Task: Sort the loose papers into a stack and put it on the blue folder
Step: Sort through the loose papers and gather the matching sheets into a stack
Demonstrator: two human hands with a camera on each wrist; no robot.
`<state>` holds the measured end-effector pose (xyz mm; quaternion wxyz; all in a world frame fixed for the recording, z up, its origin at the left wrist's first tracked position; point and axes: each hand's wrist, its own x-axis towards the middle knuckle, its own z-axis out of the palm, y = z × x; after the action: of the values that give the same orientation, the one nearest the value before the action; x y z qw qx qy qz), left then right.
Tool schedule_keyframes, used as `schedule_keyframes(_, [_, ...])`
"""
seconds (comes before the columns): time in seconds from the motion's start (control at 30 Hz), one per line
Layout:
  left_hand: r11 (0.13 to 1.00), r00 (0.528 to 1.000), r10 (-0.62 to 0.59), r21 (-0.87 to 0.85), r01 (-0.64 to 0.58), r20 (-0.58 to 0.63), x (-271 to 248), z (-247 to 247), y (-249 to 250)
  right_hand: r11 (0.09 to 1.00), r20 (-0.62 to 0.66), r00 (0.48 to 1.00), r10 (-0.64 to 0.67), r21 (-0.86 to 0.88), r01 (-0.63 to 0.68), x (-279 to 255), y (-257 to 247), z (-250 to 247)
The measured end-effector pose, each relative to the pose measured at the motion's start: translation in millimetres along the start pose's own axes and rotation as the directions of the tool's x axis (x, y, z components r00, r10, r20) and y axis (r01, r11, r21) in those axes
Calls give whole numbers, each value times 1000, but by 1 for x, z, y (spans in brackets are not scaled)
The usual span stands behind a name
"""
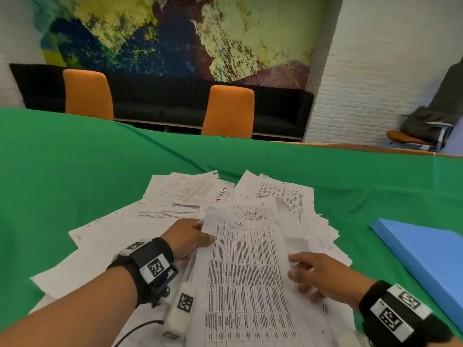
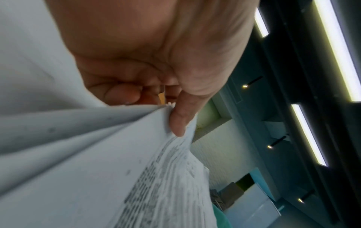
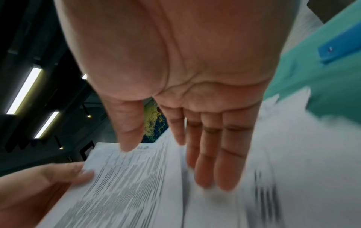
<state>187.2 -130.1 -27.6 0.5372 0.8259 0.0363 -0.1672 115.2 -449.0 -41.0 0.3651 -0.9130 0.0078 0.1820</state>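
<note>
From the head view, loose papers (image 1: 190, 196) lie fanned across the green tablecloth (image 1: 75, 166), the blue folder (image 1: 426, 256) apart at the right; orange chairs (image 1: 228, 111) and a painted mural (image 1: 175, 33) stand behind. The left hand (image 1: 188, 237) grasps a printed sheaf (image 1: 248, 276); the right hand (image 1: 323, 274) rests on it. The left wrist view alone shows thumb and curled fingers (image 2: 121, 92) pinching the sheets. The right wrist view alone shows a flat, released palm, fingers (image 3: 224, 162) straight.
</note>
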Motion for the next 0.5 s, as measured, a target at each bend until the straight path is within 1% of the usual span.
schedule_keyframes(0.07, [998,998,67,-11,-67,-14,-11,0,0,998,50,999,-14,-54,17,-14,-6,-17])
schedule_keyframes(0.13, [995,995,93,-38,-93,-21,-20,-3,-4,990,34,999,-30,-134,34,-30,-13,-44])
schedule_keyframes(0.2, [988,996,89,-127,-92,-27,-27,-7,-9,980,-60,998,-36,-196,24,-44,-15,-70])
schedule_keyframes(0.27, [974,994,103,-196,-109,-39,-34,-10,-12,973,-152,988,-30,-233,-7,-54,-14,-84])
schedule_keyframes(0.3, [970,993,116,-212,-121,-38,-37,-11,-13,966,-161,987,-21,-257,-22,-57,-12,-86])
schedule_keyframes(0.4, [962,991,129,-238,-132,-29,-40,-12,-16,949,-104,994,32,-310,-63,-63,-3,-75])
schedule_keyframes(0.5, [955,992,126,-270,-121,1,-34,-12,-17,958,-85,996,23,-282,-47,-66,6,-64])
